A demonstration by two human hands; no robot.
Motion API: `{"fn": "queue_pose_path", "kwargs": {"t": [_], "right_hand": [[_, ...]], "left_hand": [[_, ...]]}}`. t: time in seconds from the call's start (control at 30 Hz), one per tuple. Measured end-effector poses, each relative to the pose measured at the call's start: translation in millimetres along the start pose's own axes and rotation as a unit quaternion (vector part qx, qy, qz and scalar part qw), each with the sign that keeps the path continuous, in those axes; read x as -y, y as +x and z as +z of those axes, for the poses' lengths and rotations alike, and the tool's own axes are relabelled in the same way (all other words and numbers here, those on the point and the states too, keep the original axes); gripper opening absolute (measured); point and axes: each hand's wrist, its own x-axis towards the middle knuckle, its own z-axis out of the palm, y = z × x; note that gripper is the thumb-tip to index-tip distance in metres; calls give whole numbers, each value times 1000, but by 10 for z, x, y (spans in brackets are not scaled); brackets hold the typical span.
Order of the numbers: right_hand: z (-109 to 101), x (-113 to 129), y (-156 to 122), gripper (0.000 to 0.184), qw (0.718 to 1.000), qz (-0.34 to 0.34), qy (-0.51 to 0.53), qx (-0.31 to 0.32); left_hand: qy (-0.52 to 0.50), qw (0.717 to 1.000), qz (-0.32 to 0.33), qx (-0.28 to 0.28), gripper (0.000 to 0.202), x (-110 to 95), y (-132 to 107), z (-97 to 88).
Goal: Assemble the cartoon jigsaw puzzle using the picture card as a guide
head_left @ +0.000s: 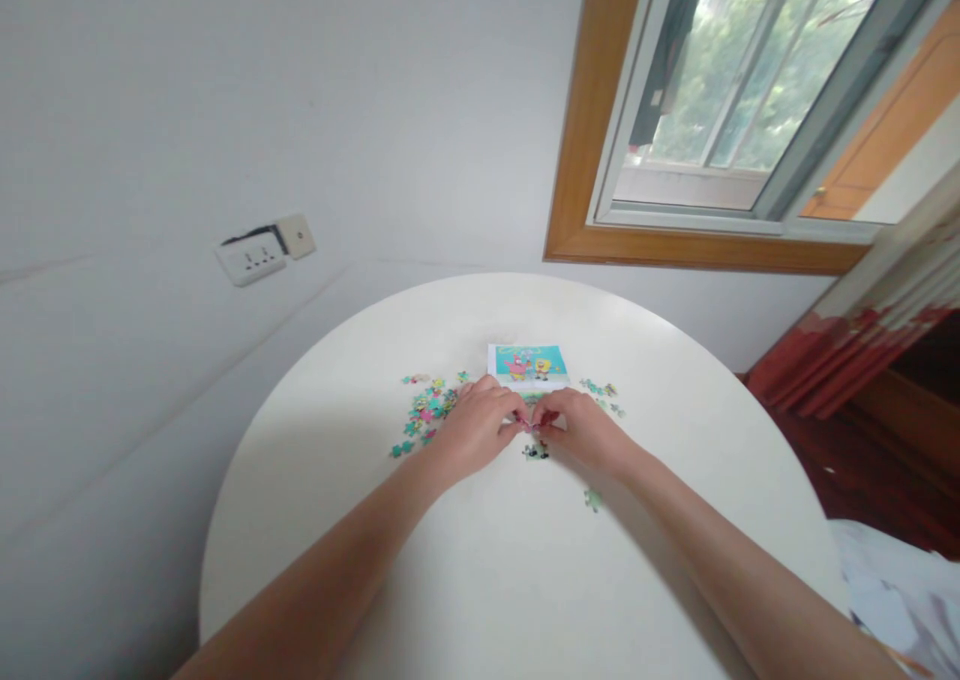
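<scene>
"And there's the pink puzzle piece, between left hand and right hand, near the picture card!"

"Fingertips?"

"Each hand's thumb and fingers pinched on it!"

"How's it handle?"

"Looks feather-light, fairly stiff, tabs probably easy to bend: best gripped by opposite edges!"

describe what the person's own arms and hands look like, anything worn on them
The left forearm and right forearm are bare, with no sleeve in view, each narrowing toward the wrist. No watch or bracelet shows. The left hand and right hand are ungloved; fingertip details are too small to tell.
</scene>
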Motion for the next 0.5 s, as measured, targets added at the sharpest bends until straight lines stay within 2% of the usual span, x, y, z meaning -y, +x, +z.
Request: {"fn": "queue_pose_path", "kwargs": {"t": [0.13, 0.27, 0.37, 0.5], "right_hand": [[-64, 6, 7, 11, 997, 35, 72, -6], [-126, 17, 5, 7, 984, 61, 164, -19], [-125, 28, 5, 13, 957, 92, 271, -36], [-104, 69, 7, 21, 917, 113, 380, -47]], "left_hand": [[-61, 998, -6, -19, 10, 24, 13, -57], [-192, 979, -51, -36, 13, 71, 21, -104], [-290, 952, -92, -31, 15, 107, 23, -93], [-342, 932, -116, -33, 15, 85, 26, -68]]}}
